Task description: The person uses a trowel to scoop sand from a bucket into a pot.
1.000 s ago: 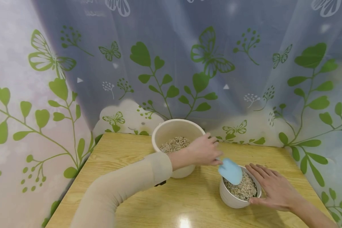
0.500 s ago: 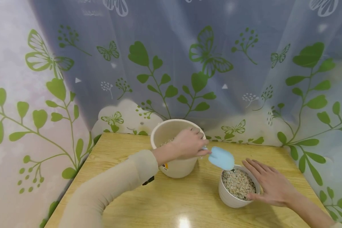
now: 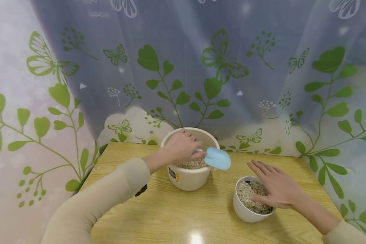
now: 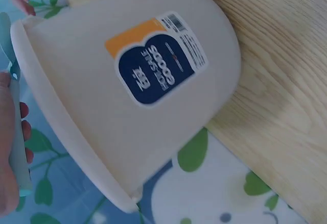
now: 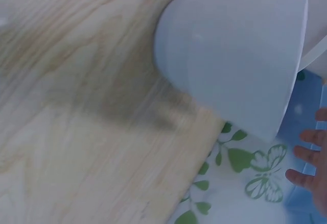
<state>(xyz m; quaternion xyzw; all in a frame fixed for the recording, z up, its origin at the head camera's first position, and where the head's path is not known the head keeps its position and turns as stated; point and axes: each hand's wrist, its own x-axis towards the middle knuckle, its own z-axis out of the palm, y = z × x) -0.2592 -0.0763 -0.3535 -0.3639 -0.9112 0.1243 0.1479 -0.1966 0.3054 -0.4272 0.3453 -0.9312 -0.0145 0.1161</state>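
My left hand (image 3: 181, 146) grips the handle of a light blue scoop (image 3: 218, 158) over a cream bucket (image 3: 192, 180). The scoop's blade points right, past the bucket's rim. Coarse, pale mixed grit (image 3: 192, 164) lies in the bucket, partly hidden by the hand. In the left wrist view, fingers wrap the scoop handle (image 4: 19, 142) beside the bucket's rim. My right hand (image 3: 282, 187) is spread with straight fingers over the right side of a white ribbed pot (image 3: 247, 210), which holds similar grit (image 3: 245, 194). The right wrist view puts the fingers (image 5: 309, 155) off the pot's rim.
Both containers stand on a light wood table (image 3: 158, 210), bucket farther back and left of the pot. Behind and at the sides hangs a curtain (image 3: 177, 84) printed with green leaves and butterflies. It meets the table's back edge.
The left hand has carried the scoop leftward and up from over the pot to above the bucket. The right hand has lifted from the pot's side and moved slightly left over it.
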